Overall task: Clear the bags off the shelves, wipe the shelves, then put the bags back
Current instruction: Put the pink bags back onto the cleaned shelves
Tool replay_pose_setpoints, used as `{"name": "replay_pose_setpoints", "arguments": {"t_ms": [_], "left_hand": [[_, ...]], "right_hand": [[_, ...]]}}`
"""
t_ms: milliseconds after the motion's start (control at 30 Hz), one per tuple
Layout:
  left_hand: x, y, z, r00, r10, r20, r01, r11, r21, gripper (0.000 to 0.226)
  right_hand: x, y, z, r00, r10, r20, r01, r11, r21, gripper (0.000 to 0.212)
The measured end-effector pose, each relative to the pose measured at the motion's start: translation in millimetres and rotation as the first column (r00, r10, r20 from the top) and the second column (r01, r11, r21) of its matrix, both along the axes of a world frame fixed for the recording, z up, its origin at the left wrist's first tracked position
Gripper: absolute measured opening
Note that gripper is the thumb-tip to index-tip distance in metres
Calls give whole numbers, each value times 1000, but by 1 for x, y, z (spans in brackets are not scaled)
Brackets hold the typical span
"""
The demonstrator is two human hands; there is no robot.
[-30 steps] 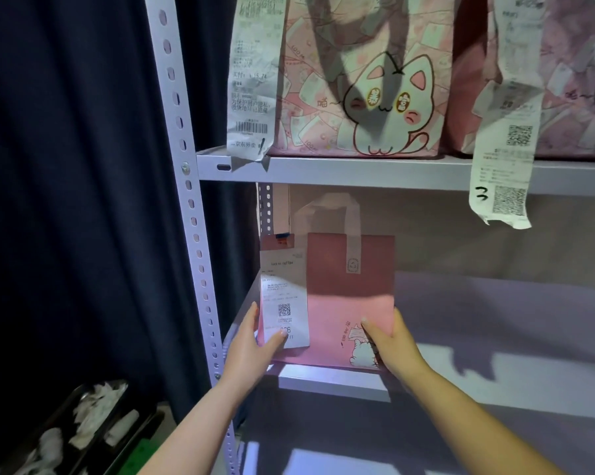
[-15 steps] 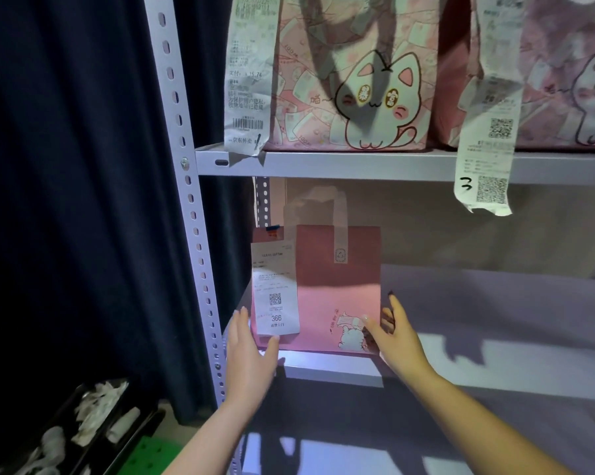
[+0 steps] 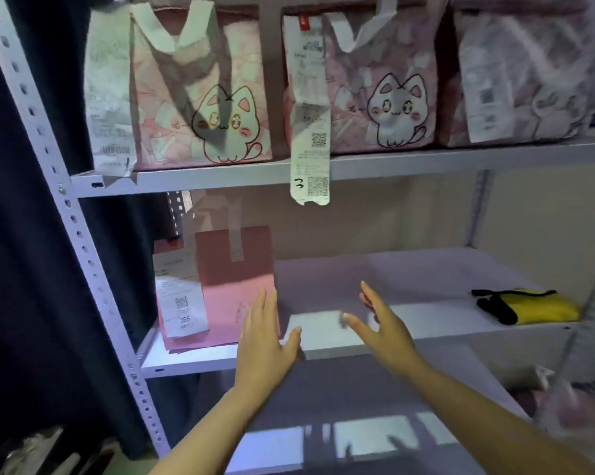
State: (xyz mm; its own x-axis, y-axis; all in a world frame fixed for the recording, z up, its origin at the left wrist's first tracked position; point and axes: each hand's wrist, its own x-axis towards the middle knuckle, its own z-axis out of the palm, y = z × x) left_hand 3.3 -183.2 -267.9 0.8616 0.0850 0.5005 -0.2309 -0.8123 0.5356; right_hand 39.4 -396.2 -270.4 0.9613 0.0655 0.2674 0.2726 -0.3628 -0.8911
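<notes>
A small pink bag [image 3: 232, 282] with a white receipt stands upright at the left end of the middle shelf [image 3: 426, 323]. My left hand [image 3: 265, 341] is open in front of the bag's right edge, not holding it. My right hand [image 3: 381, 323] is open over the bare shelf, apart from the bag. On the top shelf [image 3: 392, 162] stand three pink cat-print bags [image 3: 200, 94] [image 3: 375, 84] [image 3: 519, 77] with long receipts hanging down.
A yellow and black cloth [image 3: 529, 305] lies at the right end of the middle shelf. A perforated white upright [image 3: 70, 214] frames the left side, with a dark curtain [image 3: 18, 286] behind it. A lower shelf [image 3: 357, 399] lies under my arms.
Both hands have let go of the small pink bag and drawn back to the right. The view has shifted right and up, showing more of both shelves.
</notes>
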Motion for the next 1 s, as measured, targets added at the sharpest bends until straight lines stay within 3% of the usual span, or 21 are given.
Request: {"name": "replay_pose_setpoints", "arguments": {"t_ms": [167, 367, 567, 833, 1000], "left_hand": [[9, -95, -3, 993, -112, -31, 113, 991, 64, 72], [10, -220, -14, 973, -196, -124, 213, 966, 147, 68], [9, -314, -26, 944, -250, -216, 281, 952, 125, 63], [44, -365, -43, 915, -297, -272, 352, 918, 181, 56], [107, -390, -51, 875, -372, -311, 445, 870, 212, 48]], "right_hand": [[-22, -101, 2, 996, -84, -8, 83, 995, -58, 85], [-45, -231, -5, 975, -218, 48, 223, 952, -208, 70], [-62, -331, -15, 962, -272, 13, 260, 904, -339, 59], [-26, -383, -23, 956, -292, -25, 257, 877, -405, 51], [33, -387, -34, 972, -230, -43, 173, 828, -533, 50]]}}
